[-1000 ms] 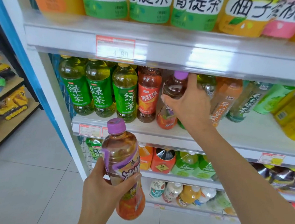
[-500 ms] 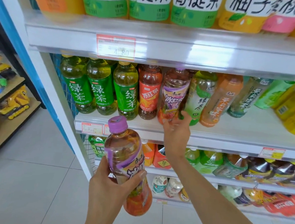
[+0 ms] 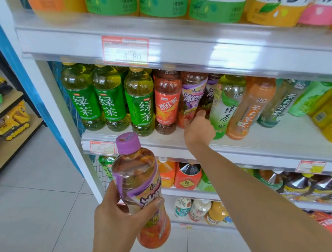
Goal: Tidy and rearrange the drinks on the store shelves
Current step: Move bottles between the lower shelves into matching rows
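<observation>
White store shelves stocked with bottled teas.
On the middle shelf [image 3: 280, 140] stand three green tea bottles [image 3: 107, 98] at the left, then side by side a red iced tea bottle [image 3: 166, 103], a purple-labelled bottle [image 3: 191, 96], a pale green tea bottle [image 3: 226, 105] and an orange bottle [image 3: 251, 109]. The top shelf [image 3: 247, 56] carries large green-labelled bottles [image 3: 161, 3], and its rim bears a red price tag [image 3: 125, 51].

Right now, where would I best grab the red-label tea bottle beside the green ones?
Probably its shoulder above the label, from the front: the red-label bottle stands upright, green bottle and purple-label bottle crowd its sides, and the upper shelf hides its cap.
</observation>
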A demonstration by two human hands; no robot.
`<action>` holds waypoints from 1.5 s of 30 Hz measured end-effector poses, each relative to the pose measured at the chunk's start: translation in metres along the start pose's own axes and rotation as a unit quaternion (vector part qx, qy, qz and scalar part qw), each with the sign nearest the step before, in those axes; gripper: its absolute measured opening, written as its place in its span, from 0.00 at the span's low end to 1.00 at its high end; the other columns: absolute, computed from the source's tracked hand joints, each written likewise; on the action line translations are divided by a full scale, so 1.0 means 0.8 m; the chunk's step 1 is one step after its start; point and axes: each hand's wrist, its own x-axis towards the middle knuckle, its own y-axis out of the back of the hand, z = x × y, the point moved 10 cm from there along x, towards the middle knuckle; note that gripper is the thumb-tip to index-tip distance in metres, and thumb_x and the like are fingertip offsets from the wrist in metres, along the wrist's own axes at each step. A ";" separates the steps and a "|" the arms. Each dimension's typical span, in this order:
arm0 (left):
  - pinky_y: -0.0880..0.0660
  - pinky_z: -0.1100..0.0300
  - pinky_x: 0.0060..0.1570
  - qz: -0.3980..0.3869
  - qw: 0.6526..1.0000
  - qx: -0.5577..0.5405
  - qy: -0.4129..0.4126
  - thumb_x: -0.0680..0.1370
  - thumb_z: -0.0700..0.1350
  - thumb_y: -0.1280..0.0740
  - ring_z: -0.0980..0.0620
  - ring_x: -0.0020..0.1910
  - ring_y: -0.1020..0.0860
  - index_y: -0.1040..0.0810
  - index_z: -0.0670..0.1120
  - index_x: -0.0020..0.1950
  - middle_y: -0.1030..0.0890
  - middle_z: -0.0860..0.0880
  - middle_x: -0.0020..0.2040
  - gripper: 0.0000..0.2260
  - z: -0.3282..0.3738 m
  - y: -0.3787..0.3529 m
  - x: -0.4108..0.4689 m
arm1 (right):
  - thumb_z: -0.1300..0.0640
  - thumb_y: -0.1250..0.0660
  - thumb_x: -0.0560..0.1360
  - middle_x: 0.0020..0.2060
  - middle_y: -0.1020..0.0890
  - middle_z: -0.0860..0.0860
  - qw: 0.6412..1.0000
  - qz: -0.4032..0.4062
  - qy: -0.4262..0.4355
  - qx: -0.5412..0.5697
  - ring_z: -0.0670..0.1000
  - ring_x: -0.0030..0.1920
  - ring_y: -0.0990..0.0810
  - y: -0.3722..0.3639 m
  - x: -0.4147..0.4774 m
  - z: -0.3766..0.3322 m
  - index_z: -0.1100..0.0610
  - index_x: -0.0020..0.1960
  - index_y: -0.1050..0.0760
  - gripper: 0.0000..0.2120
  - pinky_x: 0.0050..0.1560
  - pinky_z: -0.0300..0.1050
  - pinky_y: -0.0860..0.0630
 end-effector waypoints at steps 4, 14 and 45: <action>0.29 0.65 0.33 -0.006 1.000 -0.003 -0.017 0.56 0.48 0.21 0.60 0.33 0.22 0.31 0.58 0.42 0.23 0.60 0.38 0.22 0.016 -0.006 0.007 | 0.51 0.41 0.79 0.53 0.20 0.59 1.000 -0.021 0.006 0.017 0.61 0.53 0.21 -0.003 -0.001 -0.008 0.60 0.61 0.32 0.16 0.42 0.46 0.31; 0.25 0.59 0.39 -0.056 0.985 0.095 -0.132 0.53 0.62 0.27 0.61 0.40 0.24 0.30 0.56 0.43 0.22 0.58 0.40 0.25 0.070 -0.072 0.045 | 0.53 0.27 0.66 0.67 0.31 0.40 0.809 -0.330 0.206 0.441 0.46 0.68 0.31 0.049 -0.195 0.014 0.37 0.72 0.45 0.41 0.63 0.44 0.29; 0.23 0.50 0.48 -0.009 0.986 0.133 -0.105 0.75 0.41 0.33 0.50 0.53 0.23 0.28 0.45 0.61 0.28 0.47 0.60 0.15 0.045 -0.054 0.091 | 0.48 0.26 0.62 0.56 0.21 0.50 0.945 0.104 0.110 0.291 0.51 0.53 0.20 0.095 -0.046 -0.011 0.52 0.65 0.35 0.35 0.51 0.47 0.22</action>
